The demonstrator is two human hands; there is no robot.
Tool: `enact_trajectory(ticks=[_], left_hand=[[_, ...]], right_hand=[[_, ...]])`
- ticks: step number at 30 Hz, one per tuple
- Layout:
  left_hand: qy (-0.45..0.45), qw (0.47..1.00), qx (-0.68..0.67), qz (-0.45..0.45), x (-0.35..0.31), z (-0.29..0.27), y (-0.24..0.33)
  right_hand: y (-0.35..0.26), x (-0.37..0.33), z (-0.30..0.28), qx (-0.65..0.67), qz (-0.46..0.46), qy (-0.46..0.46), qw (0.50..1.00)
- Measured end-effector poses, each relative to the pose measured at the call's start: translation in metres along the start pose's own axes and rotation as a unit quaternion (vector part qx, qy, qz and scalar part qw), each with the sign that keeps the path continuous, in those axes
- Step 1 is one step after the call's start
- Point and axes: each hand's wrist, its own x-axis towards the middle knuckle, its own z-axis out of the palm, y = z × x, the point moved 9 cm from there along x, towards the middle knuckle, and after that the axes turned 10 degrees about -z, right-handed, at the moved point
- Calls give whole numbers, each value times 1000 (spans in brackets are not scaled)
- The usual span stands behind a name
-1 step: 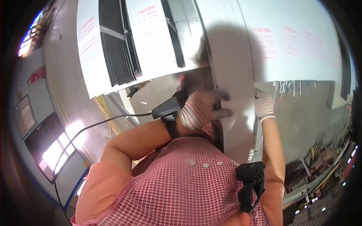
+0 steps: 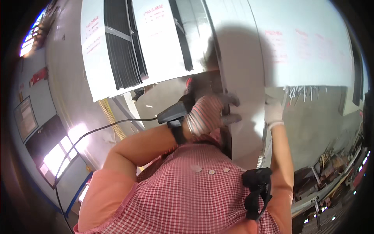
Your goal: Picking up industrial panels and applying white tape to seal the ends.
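Note:
A long, narrow white panel (image 2: 245, 132) stretches away from my body at the middle. My left hand (image 2: 206, 115), in a striped knit glove, hooks over its left edge, with thumb and fingertips on the upper face. My right hand (image 2: 274, 111), in a pale glove, is closed along the opposite edge; its fingers are blurred and partly hidden. A black device (image 2: 171, 113) with a cable sits by my left wrist, on a black strap (image 2: 177, 132). Another black device (image 2: 257, 183) is strapped near my right arm.
White-covered bundles (image 2: 156, 50) with black slats (image 2: 122, 58) lie beyond on the left. A white sheet-covered stack (image 2: 307, 58) extends right, with thin strips (image 2: 304, 91) hanging from its edge. Loose scrap (image 2: 331, 163) lies at lower right; the cable (image 2: 101, 128) runs left.

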Motion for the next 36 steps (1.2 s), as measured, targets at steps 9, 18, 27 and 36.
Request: enact_trajectory(ticks=[9,18,27,36], left_hand=[[165,969,183,11,19,10,-79],[-121,961,-189,-162,-66,35,-41],[-78,921,-325,-202,-48,-18,-109],[-12,943,128,308,57,84,-161]], right_hand=[[-49,-42,-7,203,-142,31,968],[-114,-74,-72,52,-213,-94,971],[-56,-3,-100,127,-144,-105,976],[69,70,120,534,-128,-170,818]])
